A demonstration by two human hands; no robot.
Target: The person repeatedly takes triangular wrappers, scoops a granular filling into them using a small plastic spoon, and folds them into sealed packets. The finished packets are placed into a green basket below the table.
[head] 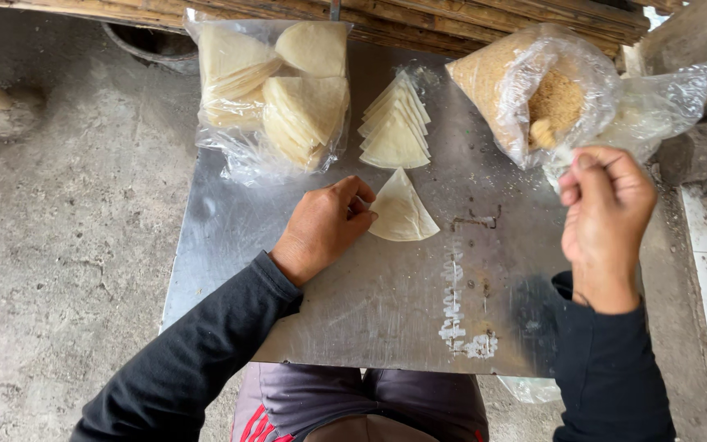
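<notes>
The person's left hand [325, 225] rests on the flat sheet-metal table [304, 303], its fingers curled and its fingertips pinching the left edge of a single pale, quarter-round folded dough wrapper [403, 211] that lies flat near the middle of the table. The right hand [605, 209] is raised over the table's right edge, loosely clenched, with thumb and forefinger pressed together; whether they hold a pinch of something cannot be told. It hovers just beside the open mouth of a clear plastic bag of brown crumbly filling [533, 90], which lies on the table's far right corner. Behind the single wrapper, a short fanned stack of similar pale folded wrappers [394, 131] sits apart from it. To the left of that stack lies a clear plastic bag holding more pale wrappers [276, 94], round and folded, at the table's far left corner. Both arms wear dark long sleeves [198, 360]. The table stands over a rough grey concrete floor [59, 229], and wooden slats [468, 20] run along its far side.
</notes>
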